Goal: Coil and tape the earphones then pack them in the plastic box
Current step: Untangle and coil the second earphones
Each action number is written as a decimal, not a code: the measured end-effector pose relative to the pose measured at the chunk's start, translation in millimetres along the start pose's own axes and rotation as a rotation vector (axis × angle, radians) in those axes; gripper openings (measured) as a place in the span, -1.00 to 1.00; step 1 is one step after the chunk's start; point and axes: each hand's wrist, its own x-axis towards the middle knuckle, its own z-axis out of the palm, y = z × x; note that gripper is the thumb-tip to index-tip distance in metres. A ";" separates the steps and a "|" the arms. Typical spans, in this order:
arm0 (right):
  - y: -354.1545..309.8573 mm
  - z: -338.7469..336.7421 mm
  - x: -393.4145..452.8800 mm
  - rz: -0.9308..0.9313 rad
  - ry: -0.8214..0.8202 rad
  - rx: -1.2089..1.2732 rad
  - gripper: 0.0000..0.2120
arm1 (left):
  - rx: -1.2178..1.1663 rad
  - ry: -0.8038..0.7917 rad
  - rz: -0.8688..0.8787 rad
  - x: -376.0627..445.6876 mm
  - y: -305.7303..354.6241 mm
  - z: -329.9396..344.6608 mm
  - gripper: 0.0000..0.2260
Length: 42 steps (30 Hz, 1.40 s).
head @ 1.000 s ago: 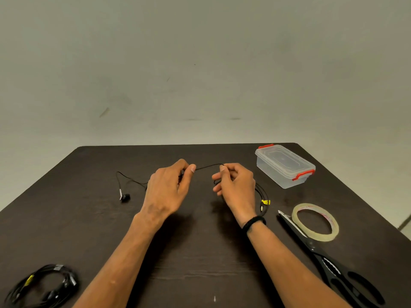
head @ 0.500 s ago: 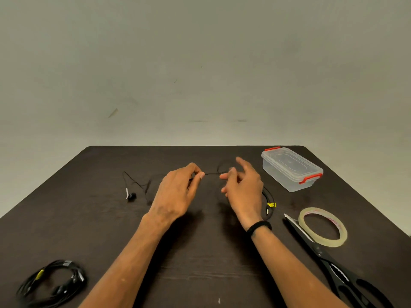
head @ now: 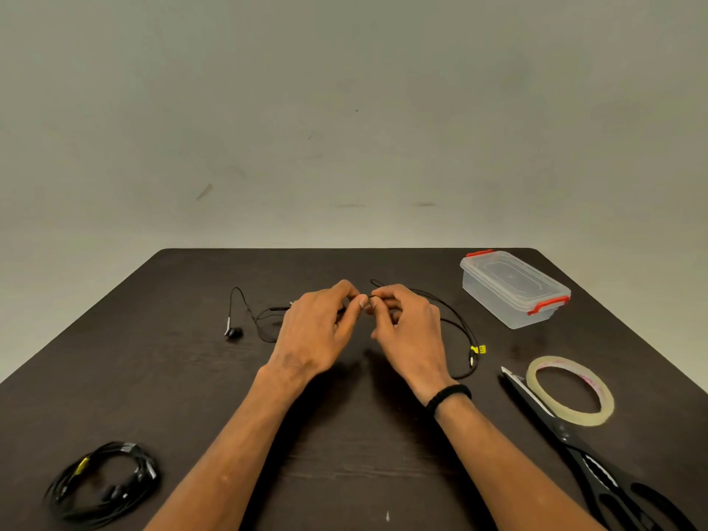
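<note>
Scissors (head: 590,457) run off the frame's lower right corner, handles partly cut off, beside a tape roll (head: 571,392). A coiled bundle (head: 103,482) lies near left on the table (head: 191,377). Farther on, left hand (head: 314,331) and right hand (head: 410,331) pinch the earphone cable (head: 458,327), fingertips nearly meeting and hiding its middle. One earbud (head: 233,332) lies left. A closed plastic box (head: 513,287) sits far right.
</note>
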 end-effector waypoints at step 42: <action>4.2 -7.5 7.9 0.084 0.050 0.095 -0.88 | 0.016 0.009 0.011 -0.5 -8.0 -0.4 -0.71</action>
